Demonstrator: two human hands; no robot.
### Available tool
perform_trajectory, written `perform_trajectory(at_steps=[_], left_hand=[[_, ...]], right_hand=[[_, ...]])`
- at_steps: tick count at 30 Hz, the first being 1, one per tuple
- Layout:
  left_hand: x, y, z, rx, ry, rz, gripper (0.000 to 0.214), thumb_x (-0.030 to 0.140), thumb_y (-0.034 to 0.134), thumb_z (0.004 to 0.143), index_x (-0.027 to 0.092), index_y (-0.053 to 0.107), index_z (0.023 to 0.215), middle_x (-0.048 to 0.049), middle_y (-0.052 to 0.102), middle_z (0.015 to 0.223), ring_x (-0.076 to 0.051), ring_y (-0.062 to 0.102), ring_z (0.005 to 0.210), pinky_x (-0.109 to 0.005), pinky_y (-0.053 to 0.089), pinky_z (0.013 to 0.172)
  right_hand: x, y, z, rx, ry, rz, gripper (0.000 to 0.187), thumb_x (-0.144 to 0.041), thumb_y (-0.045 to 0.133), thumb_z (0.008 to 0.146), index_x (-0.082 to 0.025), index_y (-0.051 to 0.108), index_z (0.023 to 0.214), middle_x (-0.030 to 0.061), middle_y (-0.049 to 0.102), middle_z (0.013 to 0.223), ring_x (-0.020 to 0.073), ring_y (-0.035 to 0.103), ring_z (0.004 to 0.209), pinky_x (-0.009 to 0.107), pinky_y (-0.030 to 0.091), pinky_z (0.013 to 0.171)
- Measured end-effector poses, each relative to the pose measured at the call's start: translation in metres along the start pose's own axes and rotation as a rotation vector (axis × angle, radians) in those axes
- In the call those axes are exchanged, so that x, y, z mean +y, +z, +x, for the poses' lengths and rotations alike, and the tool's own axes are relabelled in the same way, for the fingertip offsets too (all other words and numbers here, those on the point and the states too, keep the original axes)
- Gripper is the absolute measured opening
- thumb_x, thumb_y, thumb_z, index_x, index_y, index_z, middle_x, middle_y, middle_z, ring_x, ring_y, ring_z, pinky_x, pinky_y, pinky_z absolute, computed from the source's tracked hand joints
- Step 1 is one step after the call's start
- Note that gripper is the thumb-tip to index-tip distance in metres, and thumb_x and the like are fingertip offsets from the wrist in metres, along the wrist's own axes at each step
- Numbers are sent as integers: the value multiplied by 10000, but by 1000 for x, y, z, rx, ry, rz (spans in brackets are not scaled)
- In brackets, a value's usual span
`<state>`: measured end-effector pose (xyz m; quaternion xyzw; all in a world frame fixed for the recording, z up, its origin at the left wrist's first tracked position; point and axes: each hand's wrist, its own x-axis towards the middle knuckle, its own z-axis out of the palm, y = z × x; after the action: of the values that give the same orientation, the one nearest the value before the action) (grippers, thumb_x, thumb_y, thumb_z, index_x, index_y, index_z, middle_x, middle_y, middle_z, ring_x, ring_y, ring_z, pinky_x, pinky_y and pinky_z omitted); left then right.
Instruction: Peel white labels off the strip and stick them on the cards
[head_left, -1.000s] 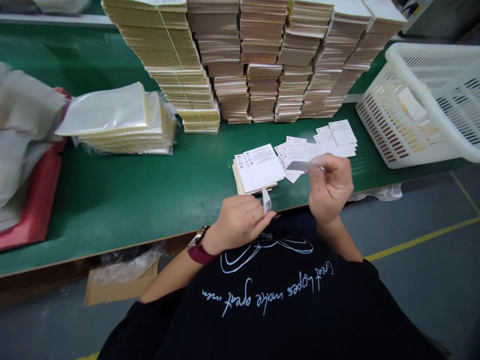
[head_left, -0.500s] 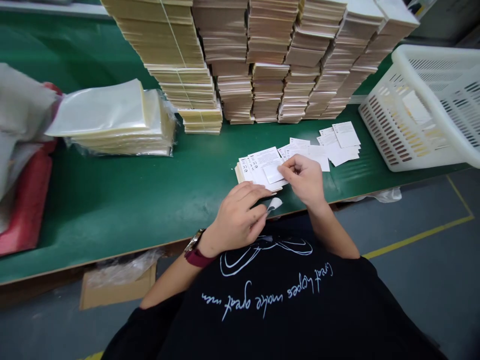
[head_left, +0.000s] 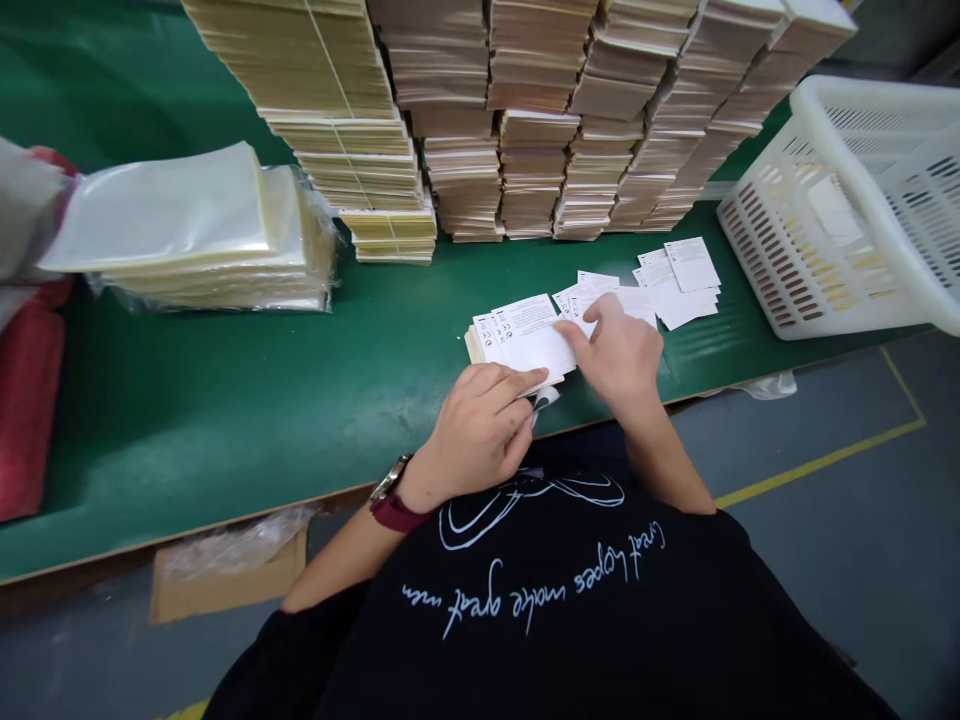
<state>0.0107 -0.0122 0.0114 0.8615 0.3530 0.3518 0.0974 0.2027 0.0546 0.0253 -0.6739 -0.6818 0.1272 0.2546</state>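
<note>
My left hand (head_left: 480,430) rests at the near edge of the green table (head_left: 247,390), fingers curled around a small curled white strip (head_left: 546,400). My right hand (head_left: 619,352) lies on the small stack of white printed cards (head_left: 517,335), its fingers flat and pressing on the top card. More loose white cards (head_left: 679,275) are fanned out on the table just right of that stack.
Tall stacks of tan cards (head_left: 525,110) line the back of the table. A bagged pile of pale sheets (head_left: 195,235) lies at the left, red and grey material (head_left: 26,390) beyond it. A white plastic basket (head_left: 847,200) stands at the right.
My right hand came down from in front of my chest with a white label, set it on the card stack and now presses it flat. My left hand stayed put with its strip.
</note>
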Motion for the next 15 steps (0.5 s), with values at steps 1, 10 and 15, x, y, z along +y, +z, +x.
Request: perform_trajectory(at_steps=[1, 10, 15], left_hand=[[0, 0, 0, 3, -8, -19, 65, 119, 560, 821, 169, 577, 783, -71, 680, 1204, -216, 576, 902, -417, 449, 796], [-1, 0, -3, 23, -37, -106, 185, 124, 545, 830, 180, 646, 975, -57, 693, 1179, -224, 594, 1042, -428, 454, 866], [-1, 4, -5, 48, -12, -81, 190, 123, 553, 819, 174, 647, 976, -65, 691, 1192, -241, 595, 1091, -441, 463, 886]], right_hand=[[4, 0, 2, -41, 15, 47, 215, -406, 658, 809, -204, 585, 820, -33, 509, 554, 146, 503, 560, 292, 363, 593], [12, 3, 3, -191, 43, 802, 308, -488, 619, 799, -199, 559, 708, -45, 507, 566, 96, 447, 542, 256, 342, 539], [13, 9, 1, -282, 68, 878, 424, -344, 808, 632, -226, 557, 952, -110, 425, 545, 79, 371, 497, 244, 288, 513]])
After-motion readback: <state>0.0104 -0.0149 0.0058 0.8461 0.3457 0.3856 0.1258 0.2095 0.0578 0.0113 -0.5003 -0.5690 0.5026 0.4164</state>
